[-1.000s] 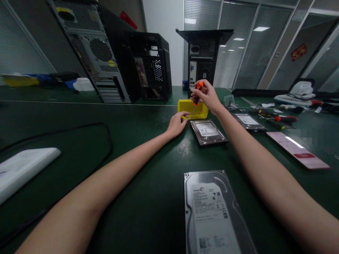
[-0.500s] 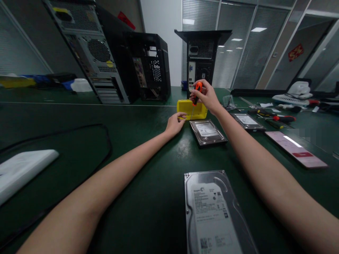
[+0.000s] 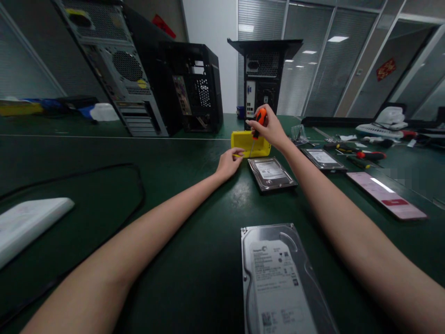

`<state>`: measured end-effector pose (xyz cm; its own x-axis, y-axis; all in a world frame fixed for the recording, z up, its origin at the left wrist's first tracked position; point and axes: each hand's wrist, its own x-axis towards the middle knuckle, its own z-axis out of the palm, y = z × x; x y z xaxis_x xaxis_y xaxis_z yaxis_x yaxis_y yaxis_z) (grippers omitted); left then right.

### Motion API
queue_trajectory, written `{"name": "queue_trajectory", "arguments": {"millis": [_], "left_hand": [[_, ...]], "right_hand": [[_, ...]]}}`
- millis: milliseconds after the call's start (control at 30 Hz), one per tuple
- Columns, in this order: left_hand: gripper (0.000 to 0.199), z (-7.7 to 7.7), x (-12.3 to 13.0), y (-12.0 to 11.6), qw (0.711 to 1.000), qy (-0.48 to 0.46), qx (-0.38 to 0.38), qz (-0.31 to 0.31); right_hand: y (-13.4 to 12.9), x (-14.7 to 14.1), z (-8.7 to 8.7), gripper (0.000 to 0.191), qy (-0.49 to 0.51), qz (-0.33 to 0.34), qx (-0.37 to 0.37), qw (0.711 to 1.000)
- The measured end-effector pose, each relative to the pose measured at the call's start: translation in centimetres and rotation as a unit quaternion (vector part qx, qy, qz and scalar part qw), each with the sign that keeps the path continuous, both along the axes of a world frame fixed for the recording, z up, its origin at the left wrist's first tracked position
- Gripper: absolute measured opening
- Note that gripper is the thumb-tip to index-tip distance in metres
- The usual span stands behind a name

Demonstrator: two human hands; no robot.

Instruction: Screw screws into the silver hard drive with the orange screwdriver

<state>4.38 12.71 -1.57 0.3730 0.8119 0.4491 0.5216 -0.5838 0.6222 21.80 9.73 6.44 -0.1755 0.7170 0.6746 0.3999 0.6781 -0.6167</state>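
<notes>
My right hand (image 3: pixel 271 127) is closed around the orange-and-black handle of a screwdriver (image 3: pixel 259 121). The screwdriver stands nearly upright, its thin shaft pointing down at the far left corner of a hard drive (image 3: pixel 272 174); whether the tip touches is too small to tell. A shallow yellow tray (image 3: pixel 261 147) lies just behind that drive. At the tray's near left edge is my left hand (image 3: pixel 228 163), with curled fingers and thumb around the yellow edge. Closer to me, a larger-looking silver hard drive (image 3: pixel 278 278) with a white label lies between my forearms.
Another hard drive (image 3: pixel 323 159), a pink phone (image 3: pixel 387 195) and a red-handled tool (image 3: pixel 373 155) lie to the right. Computer cases (image 3: pixel 194 88) stand along the back. On the left are a black cable (image 3: pixel 139 178) and a white box (image 3: pixel 31 227).
The view has shifted slightly. My right hand has turned a little on the screwdriver handle, its fingers in a slightly different position. My left hand stays by the yellow tray.
</notes>
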Motion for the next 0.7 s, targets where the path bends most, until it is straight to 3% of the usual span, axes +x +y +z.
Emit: {"name": "queue_trajectory", "arguments": {"millis": [267, 700], "left_hand": [[0.030, -0.3, 0.0, 0.3, 1.000, -0.013, 0.007, -0.008], [0.029, -0.1, 0.0, 0.0, 1.000, -0.006, 0.005, -0.005]], "right_hand": [[2.5, 1.0, -1.1, 0.056, 0.032, -0.033, -0.016, 0.999], [1.6, 0.5, -1.0, 0.060, 0.070, -0.030, 0.004, 0.997]]}}
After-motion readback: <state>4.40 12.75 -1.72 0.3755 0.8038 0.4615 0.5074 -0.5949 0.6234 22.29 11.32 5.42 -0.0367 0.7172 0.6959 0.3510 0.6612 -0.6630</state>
